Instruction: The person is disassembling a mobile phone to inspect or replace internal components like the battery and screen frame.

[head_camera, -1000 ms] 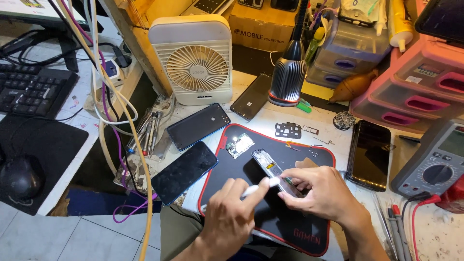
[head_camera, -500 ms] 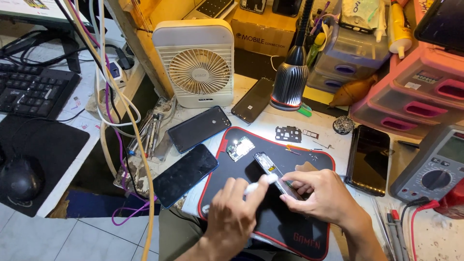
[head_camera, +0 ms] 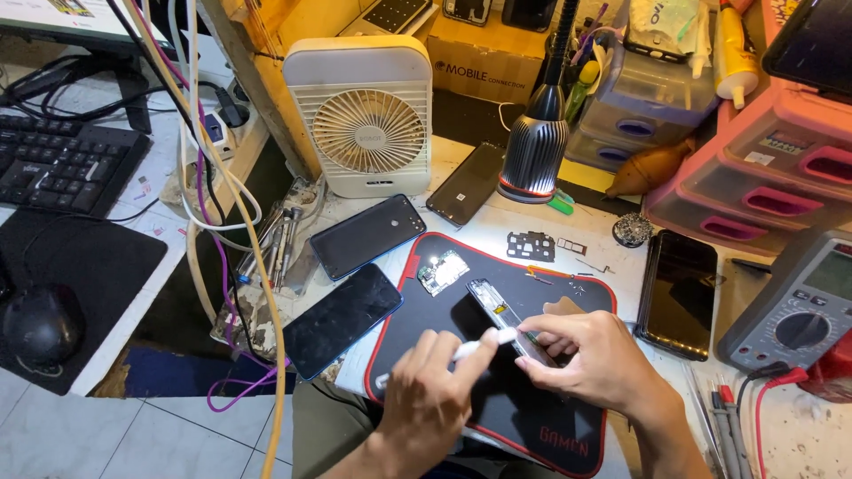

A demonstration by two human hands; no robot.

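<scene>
White tool tip point(head_camera: 484, 344) shifted nearer narrow circuit board point(head_camera: 506, 318); left hand point(head_camera: 426, 404) fingers grasping tool, right hand point(head_camera: 590, 362) pinching board.

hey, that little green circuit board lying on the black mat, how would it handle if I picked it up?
The small circuit board looks thin and flat, so probably light and stiff. Its bare components suggest it is fragile. Lying flat on the mat, it seems unlikely to roll.

The right hand point(head_camera: 590, 364) covers the lower end of the narrow circuit board point(head_camera: 497, 310), so how its fingers point(head_camera: 541, 372) grip there is hidden. The left hand point(head_camera: 426, 404) conceals most of the white tool point(head_camera: 484, 343). The multimeter point(head_camera: 799, 310) is cut off at the right edge, the keyboard point(head_camera: 62, 164) at the left. Small parts on the bench point(head_camera: 497, 226) near the metal bracket point(head_camera: 531, 246) are too tiny to identify.
</scene>
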